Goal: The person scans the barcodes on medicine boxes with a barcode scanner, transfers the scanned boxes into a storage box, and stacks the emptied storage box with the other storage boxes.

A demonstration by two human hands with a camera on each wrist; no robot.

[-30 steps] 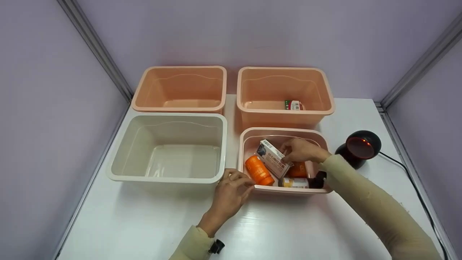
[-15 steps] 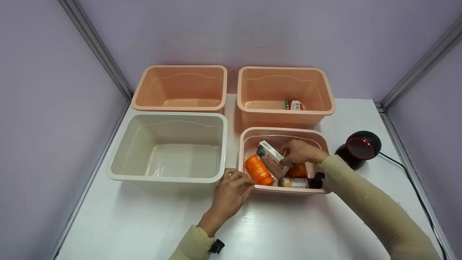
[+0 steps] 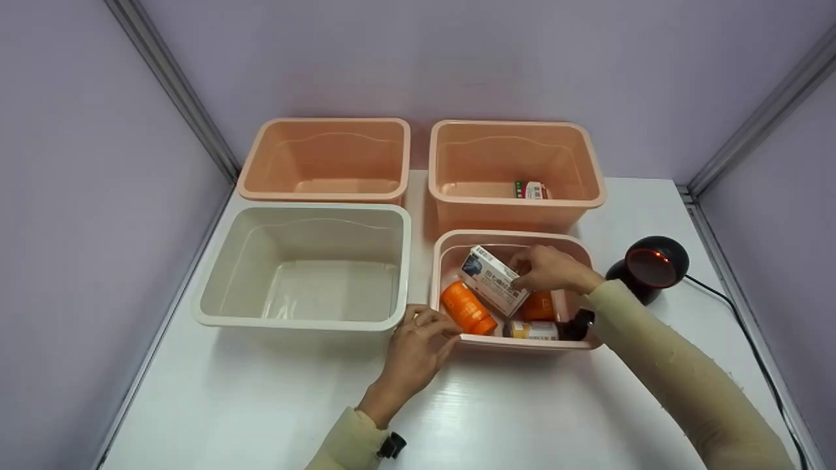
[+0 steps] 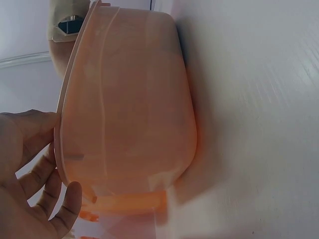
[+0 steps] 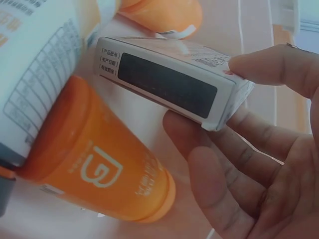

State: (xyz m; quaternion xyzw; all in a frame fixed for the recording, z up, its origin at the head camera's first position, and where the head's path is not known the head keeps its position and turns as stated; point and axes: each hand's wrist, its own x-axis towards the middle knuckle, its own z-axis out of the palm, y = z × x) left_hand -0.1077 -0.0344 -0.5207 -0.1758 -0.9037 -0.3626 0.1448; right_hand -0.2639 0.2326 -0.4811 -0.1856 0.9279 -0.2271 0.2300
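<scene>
My right hand [image 3: 554,269] pinches a white medicine box [image 3: 493,282] at one end, inside the small pink bin [image 3: 516,344]. In the right wrist view, the thumb lies on one face of the box [image 5: 169,79] and the fingers support the other. An orange bottle [image 3: 467,307] lies left of the box. A second orange bottle [image 3: 539,305], partly hidden in the head view, and a dark-capped bottle with a yellow and white label [image 3: 535,330] lie nearer the front. My left hand [image 3: 418,349] holds the bin's front left corner, thumb and fingers at its rim [image 4: 60,119].
A large off-white bin [image 3: 300,324] stands left of the pink one. Behind are two peach bins: the left one [image 3: 323,196], and the right one [image 3: 516,203] holding a small green-and-white box [image 3: 531,190]. At right stands a black scanner-like device [image 3: 656,264], lit red, with a cable [image 3: 738,313].
My right hand has raised the medicine box slightly and turned its printed face more toward the head camera. The orange bottle has shifted slightly left. My left hand stays at the rim.
</scene>
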